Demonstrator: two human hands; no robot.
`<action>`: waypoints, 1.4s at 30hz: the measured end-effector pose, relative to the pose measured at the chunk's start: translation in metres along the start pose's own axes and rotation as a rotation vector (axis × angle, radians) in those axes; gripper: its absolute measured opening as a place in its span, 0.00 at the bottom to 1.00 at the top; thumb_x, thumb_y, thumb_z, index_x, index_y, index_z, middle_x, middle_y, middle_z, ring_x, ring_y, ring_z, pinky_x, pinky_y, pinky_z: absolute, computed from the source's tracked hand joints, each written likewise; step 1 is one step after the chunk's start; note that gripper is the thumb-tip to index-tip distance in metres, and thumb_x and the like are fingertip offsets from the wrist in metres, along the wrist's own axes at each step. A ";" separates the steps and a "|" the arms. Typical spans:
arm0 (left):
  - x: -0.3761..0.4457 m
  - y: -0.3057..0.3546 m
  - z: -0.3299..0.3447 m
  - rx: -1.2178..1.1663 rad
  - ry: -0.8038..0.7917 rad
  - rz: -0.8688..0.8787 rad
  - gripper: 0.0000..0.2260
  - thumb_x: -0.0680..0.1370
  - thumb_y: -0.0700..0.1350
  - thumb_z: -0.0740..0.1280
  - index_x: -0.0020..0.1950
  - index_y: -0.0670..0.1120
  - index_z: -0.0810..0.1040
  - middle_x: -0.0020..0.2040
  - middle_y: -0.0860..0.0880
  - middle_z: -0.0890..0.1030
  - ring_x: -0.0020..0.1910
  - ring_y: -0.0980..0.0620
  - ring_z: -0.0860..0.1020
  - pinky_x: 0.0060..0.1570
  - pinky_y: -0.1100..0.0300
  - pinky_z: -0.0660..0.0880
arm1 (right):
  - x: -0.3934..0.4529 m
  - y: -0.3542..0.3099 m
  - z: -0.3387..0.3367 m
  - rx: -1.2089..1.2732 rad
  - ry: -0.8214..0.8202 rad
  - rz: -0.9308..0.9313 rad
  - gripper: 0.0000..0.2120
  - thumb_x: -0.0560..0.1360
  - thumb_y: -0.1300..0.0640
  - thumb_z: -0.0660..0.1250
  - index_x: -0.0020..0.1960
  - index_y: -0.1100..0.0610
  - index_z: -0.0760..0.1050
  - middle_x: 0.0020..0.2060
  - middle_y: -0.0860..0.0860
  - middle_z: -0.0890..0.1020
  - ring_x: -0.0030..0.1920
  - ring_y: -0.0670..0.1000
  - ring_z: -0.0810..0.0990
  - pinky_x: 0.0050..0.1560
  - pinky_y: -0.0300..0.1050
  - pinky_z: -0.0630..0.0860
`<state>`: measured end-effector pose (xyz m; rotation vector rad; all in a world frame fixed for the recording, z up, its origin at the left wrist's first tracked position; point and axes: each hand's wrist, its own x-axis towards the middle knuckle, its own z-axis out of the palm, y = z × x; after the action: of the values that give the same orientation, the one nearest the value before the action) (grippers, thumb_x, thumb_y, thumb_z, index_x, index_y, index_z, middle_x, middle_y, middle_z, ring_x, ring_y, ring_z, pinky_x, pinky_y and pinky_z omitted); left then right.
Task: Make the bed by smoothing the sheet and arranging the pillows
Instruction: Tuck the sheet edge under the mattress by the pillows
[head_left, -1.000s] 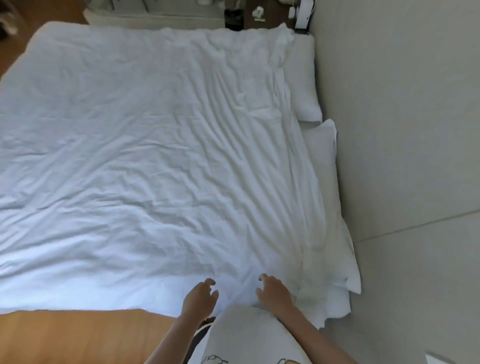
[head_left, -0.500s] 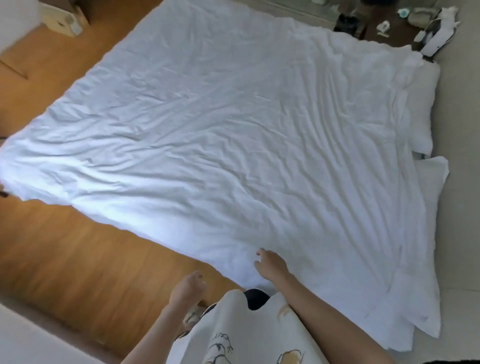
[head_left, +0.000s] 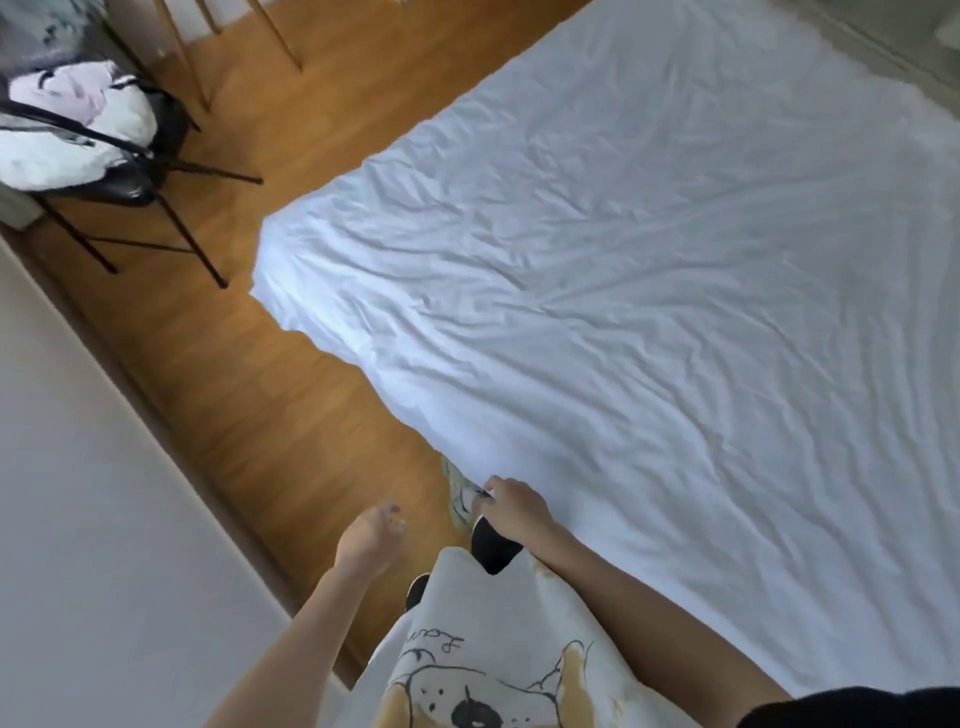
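From the head camera, the wrinkled white cotton bed sheet lies spread over the bed, stretching up and to the right from the fingers of the right hand, which hangs at the sheet's near edge with its fingers loosely bent; whether the fingertips touch or pinch the cloth cannot be told, as motion blur and a light patterned shoe just left of them confuse the edge. The left hand hovers over the warm brown wooden plank floor, apart from the sheet, fingers relaxed and slightly spread, holding nothing. No pillows show in this view. The step in hand looks like working along the near side toward the foot corner, which lies well beyond the fingers, up and to the left. To do it well, both hands would want to take the hem a little apart from each other and draw it outward and down evenly, so the long creases running away from the fingertips flatten rather than bunch; a one-sided tug would likely skew the sheet. As for holders: a black folding metal chair, far up-left of the left fingers, carries a heap of white and pale pink clothing on its seat.
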<state>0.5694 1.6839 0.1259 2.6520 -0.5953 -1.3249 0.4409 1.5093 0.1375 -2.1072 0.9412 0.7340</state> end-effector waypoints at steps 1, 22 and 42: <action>0.014 -0.008 -0.016 -0.016 0.008 -0.015 0.16 0.80 0.48 0.59 0.67 0.47 0.72 0.63 0.47 0.77 0.58 0.49 0.77 0.52 0.58 0.74 | 0.020 -0.020 -0.006 -0.017 -0.020 -0.019 0.13 0.79 0.53 0.55 0.57 0.58 0.73 0.48 0.53 0.77 0.51 0.55 0.75 0.47 0.48 0.73; 0.303 -0.225 -0.416 0.071 0.018 -0.113 0.16 0.81 0.47 0.56 0.67 0.46 0.70 0.64 0.44 0.74 0.63 0.44 0.71 0.60 0.53 0.70 | 0.358 -0.468 -0.096 -0.155 -0.080 -0.159 0.18 0.80 0.56 0.57 0.68 0.57 0.68 0.61 0.55 0.77 0.60 0.57 0.75 0.57 0.48 0.73; 0.555 -0.220 -0.770 0.503 -0.103 0.252 0.17 0.81 0.47 0.55 0.69 0.46 0.66 0.65 0.46 0.71 0.63 0.45 0.71 0.55 0.52 0.72 | 0.598 -0.732 -0.232 -0.040 -0.087 0.036 0.18 0.79 0.51 0.59 0.67 0.56 0.71 0.61 0.55 0.77 0.61 0.57 0.75 0.56 0.48 0.72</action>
<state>1.5410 1.6127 0.1230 2.7455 -1.3899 -1.3859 1.4128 1.4501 0.1139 -2.0797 0.9265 0.8615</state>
